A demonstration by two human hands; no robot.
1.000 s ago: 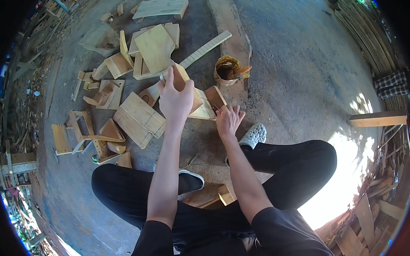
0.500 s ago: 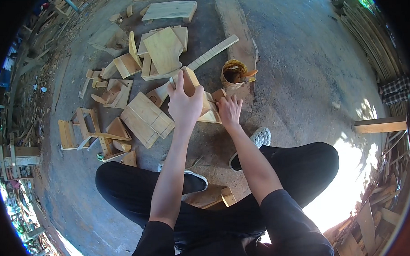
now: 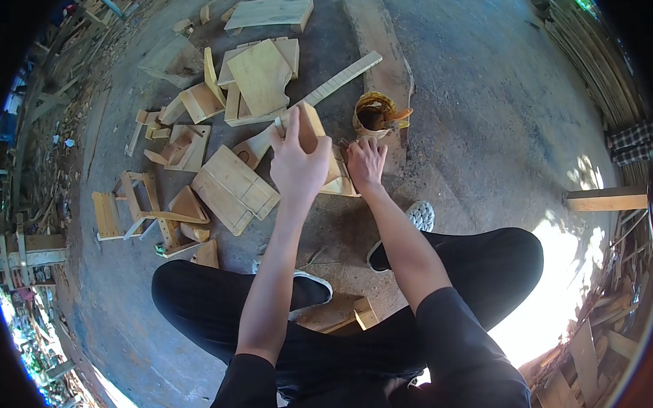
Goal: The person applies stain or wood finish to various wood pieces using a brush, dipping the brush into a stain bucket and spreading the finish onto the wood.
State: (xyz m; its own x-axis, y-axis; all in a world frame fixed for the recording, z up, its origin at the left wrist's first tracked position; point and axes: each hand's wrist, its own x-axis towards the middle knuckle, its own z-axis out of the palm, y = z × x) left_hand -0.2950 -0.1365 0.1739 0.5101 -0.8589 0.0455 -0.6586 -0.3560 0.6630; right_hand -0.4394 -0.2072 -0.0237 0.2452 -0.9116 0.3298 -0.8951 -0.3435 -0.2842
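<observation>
My left hand [image 3: 298,165] grips the upper part of a pale wooden piece [image 3: 311,122], thumb and fingers around its edge. The piece slants down to the right, and its lower end shows between my hands. My right hand [image 3: 367,163] is at that lower right end, fingers bent and close together. Whatever it holds is mostly hidden under the fingers. Just beyond my right hand stands a stained tub [image 3: 363,131] of brown stuff, with an orange-brown handle [image 3: 399,116] over its rim. A long narrow wood strip [image 3: 344,77] lies behind the wooden piece.
Flat boards [image 3: 236,189] and a stack of cut panels [image 3: 261,80] lie to the left. Farther left is a small wooden frame [image 3: 136,200]. A long plank [image 3: 379,51] lies ahead. Planks [image 3: 587,58] are piled at the far right. My shoes [image 3: 420,216] flank the work.
My right hand has moved slightly up and away, toward the tub; the small brown block seen by its fingers before is now mostly covered. My left hand keeps its grip, shifted slightly.
</observation>
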